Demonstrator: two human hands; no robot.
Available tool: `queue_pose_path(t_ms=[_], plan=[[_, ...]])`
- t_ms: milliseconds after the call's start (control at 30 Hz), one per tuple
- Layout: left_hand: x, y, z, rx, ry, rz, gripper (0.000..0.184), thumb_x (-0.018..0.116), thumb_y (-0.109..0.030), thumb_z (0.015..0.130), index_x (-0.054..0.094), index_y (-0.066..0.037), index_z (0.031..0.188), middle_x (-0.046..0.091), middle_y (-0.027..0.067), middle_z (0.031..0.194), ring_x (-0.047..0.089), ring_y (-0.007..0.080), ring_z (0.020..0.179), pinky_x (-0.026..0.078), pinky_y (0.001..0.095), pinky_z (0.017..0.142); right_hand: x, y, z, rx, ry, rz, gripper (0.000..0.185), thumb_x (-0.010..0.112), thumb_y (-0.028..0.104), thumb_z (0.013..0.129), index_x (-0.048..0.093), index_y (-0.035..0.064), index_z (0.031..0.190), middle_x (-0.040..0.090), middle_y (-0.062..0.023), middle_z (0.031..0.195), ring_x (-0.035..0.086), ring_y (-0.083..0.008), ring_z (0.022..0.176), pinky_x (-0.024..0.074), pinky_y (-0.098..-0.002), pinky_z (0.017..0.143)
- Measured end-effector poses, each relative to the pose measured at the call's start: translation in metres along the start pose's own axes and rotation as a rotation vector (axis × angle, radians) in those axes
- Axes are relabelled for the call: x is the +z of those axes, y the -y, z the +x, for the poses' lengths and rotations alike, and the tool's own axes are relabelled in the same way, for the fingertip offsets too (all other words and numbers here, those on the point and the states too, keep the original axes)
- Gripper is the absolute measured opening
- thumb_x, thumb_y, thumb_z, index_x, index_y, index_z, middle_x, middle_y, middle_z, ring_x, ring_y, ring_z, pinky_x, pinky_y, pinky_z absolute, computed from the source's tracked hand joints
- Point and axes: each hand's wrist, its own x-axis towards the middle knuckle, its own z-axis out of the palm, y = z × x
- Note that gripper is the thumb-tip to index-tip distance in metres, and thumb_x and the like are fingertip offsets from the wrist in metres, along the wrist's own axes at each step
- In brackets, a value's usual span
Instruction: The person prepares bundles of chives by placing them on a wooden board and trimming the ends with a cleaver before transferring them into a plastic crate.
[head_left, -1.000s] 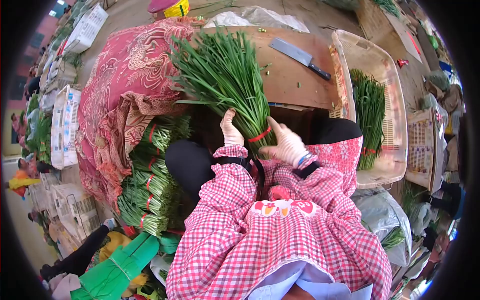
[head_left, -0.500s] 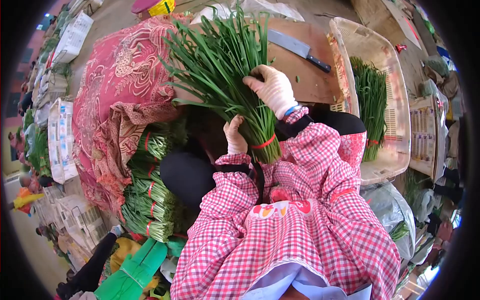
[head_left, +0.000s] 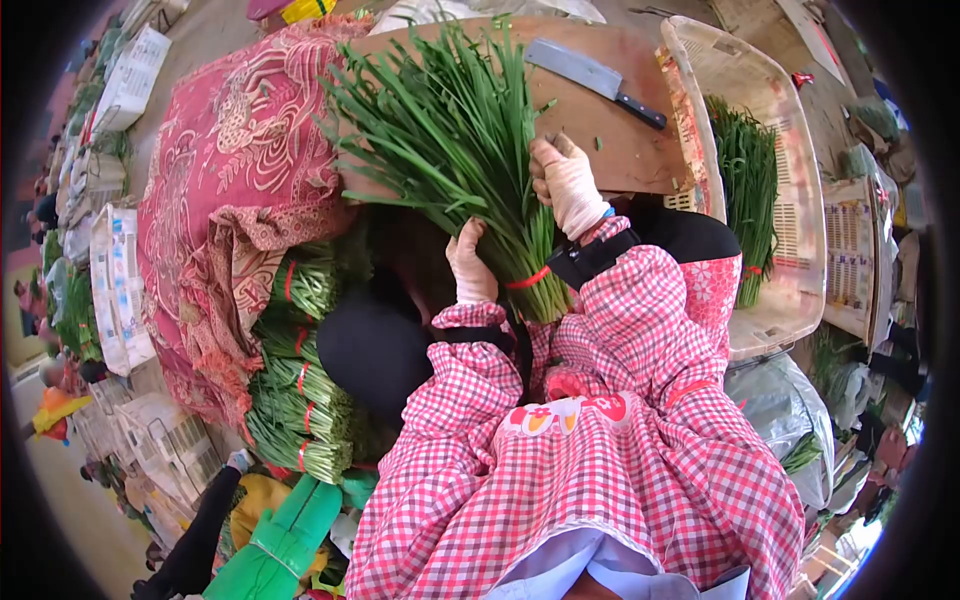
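A large bunch of garlic chives fans out over the brown board, its stem ends toward my body and bound by a red band. My left hand, in a pale glove, is closed round the left side of the stems, thumb up. On the bunch's right edge is my right hand, also gloved, its fingers curled in beside the leaves; whatever lies inside them is hidden. A cleaver with a black handle rests on the board, apart from both hands.
At right stands a plastic crate with banded chives inside. A red patterned cloth lies at left, partly over several stacked bundles. The brown board spans the front. A clear plastic bag sits at lower right.
My right hand has moved from the top of the bunch to its right edge, and its fingers have curled in. My left hand keeps its hold. The view has shifted slightly.
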Motion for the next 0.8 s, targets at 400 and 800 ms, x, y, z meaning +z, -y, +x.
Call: queue_pose_path(t_ms=[400, 800], plan=[[0.019, -0.029, -0.009, 0.041, -0.104, 0.066, 0.047, 0.054, -0.032, 0.084, 0.058, -0.001, 0.118, 0.058, 0.0121, 0.12, 0.054, 0.0283, 0.111, 0.042, 0.0432, 0.099, -0.07, -0.036, -0.015, 0.015, 0.24, 0.21, 0.056, 0.067, 0.018, 0.084, 0.04, 0.0072, 0.132, 0.06, -0.0158, 0.106, 0.059, -0.0251, 0.096, 0.0488, -0.0359, 0.088], [0.156, -0.107, -0.039, 0.207, 0.229, 0.385, 0.059, 0.052, -0.038, 0.091, 0.045, 0.004, 0.132, 0.049, 0.0177, 0.135, 0.047, 0.0318, 0.124, 0.034, 0.0436, 0.108, -0.023, 0.056, -0.081, -0.607, 0.154, -0.609, 0.115, 0.082, 0.034, 0.051, 0.023, 0.0075, 0.146, 0.055, -0.0276, 0.114, 0.058, -0.0417, 0.105, 0.0495, -0.0433, 0.087]])
